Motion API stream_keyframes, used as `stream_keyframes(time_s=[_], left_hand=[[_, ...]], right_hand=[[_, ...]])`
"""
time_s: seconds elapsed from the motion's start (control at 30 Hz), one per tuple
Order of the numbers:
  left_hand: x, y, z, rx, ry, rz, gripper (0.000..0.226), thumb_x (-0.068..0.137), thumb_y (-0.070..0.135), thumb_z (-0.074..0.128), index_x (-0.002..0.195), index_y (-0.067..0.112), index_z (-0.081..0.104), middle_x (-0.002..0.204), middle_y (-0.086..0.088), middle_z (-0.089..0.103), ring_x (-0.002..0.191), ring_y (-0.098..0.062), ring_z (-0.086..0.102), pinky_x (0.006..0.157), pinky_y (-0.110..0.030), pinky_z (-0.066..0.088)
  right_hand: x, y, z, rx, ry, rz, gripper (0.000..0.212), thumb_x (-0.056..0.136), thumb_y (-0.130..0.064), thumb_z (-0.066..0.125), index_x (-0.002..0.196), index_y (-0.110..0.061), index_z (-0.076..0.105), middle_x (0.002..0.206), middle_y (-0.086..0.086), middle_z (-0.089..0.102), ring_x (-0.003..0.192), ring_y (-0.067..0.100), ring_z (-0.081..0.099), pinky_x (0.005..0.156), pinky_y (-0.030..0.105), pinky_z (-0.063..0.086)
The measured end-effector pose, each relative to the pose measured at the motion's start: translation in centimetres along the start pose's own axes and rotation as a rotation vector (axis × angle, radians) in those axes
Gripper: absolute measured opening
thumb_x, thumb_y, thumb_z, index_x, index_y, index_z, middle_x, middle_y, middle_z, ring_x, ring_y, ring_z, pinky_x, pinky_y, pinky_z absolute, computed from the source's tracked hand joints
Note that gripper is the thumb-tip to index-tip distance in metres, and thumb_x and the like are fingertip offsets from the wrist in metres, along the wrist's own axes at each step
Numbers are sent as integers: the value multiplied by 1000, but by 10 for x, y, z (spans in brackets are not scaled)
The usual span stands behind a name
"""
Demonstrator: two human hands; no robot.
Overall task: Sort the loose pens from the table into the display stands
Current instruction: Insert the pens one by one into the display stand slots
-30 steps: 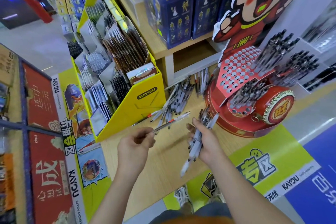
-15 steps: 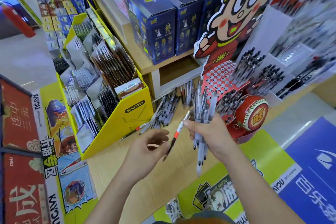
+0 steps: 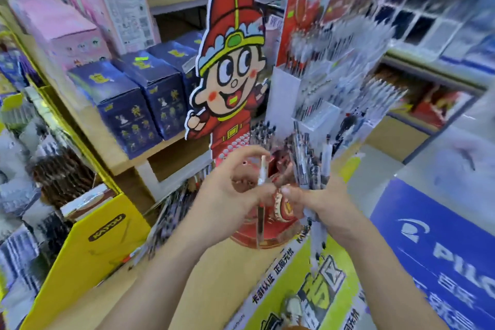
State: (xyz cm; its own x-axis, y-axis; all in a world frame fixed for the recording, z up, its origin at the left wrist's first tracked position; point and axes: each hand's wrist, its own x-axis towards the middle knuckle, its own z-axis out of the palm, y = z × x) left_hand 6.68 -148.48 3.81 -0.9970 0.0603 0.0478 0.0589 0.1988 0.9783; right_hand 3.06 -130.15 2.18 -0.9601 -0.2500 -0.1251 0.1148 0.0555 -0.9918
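Both hands are raised at the centre of the frame, in front of the red cardboard pen display stand with a cartoon figure in a red hat [image 3: 232, 61]. The left hand [image 3: 235, 195] has its fingers curled and pinches a single white-barrelled pen [image 3: 262, 173], held nearly upright; motion blur hides the exact finger placement. The right hand [image 3: 325, 202] grips a thick bundle of grey and black pens [image 3: 308, 166], whose ends stick out above and below the fist. The two hands are just beside each other, fingertips almost meeting. A heap of loose dark pens [image 3: 171, 218] lies on the wooden counter [image 3: 214, 289] at lower left of centre, between the red stand and a yellow cardboard display box [image 3: 88, 252]. A white tiered pen rack [image 3: 318, 94] stands right of the cartoon figure.
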Motion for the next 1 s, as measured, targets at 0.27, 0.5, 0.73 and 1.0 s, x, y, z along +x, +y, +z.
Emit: stream_keyframes(time_s=[0.27, 0.5, 0.73, 1.0], left_hand=[[113, 41, 75, -108, 243, 136, 11, 84, 7, 70, 85, 18, 71, 79, 1, 74, 75, -8, 66, 72, -24, 52], [228, 32, 116, 136, 545, 107, 24, 74, 15, 81, 74, 36, 70, 67, 28, 66, 68, 9, 61, 70, -10, 47], [266, 5, 136, 342, 653, 12, 13, 75, 15, 80, 86, 18, 76, 76, 25, 62, 72, 20, 56, 68, 0, 39], [279, 3, 141, 380, 702, -19, 17, 74, 16, 82, 77, 29, 71, 69, 25, 62, 67, 14, 58, 68, -3, 42]], right_hand=[[48, 7, -108, 205, 6, -7, 32, 67, -11, 78, 94, -5, 61, 63, 2, 64, 48, 18, 48, 47, 27, 41], [140, 19, -197, 459, 49, 72, 21, 72, -1, 65, 91, -4, 57, 59, 5, 59, 43, 14, 49, 39, 24, 39], [198, 30, -232, 483, -49, 164, 21, 73, -4, 65, 93, -5, 58, 64, 10, 56, 45, 16, 47, 41, 27, 40], [227, 37, -232, 485, -162, 206, 24, 72, -8, 66, 94, -5, 58, 65, 9, 54, 49, 18, 44, 44, 29, 42]])
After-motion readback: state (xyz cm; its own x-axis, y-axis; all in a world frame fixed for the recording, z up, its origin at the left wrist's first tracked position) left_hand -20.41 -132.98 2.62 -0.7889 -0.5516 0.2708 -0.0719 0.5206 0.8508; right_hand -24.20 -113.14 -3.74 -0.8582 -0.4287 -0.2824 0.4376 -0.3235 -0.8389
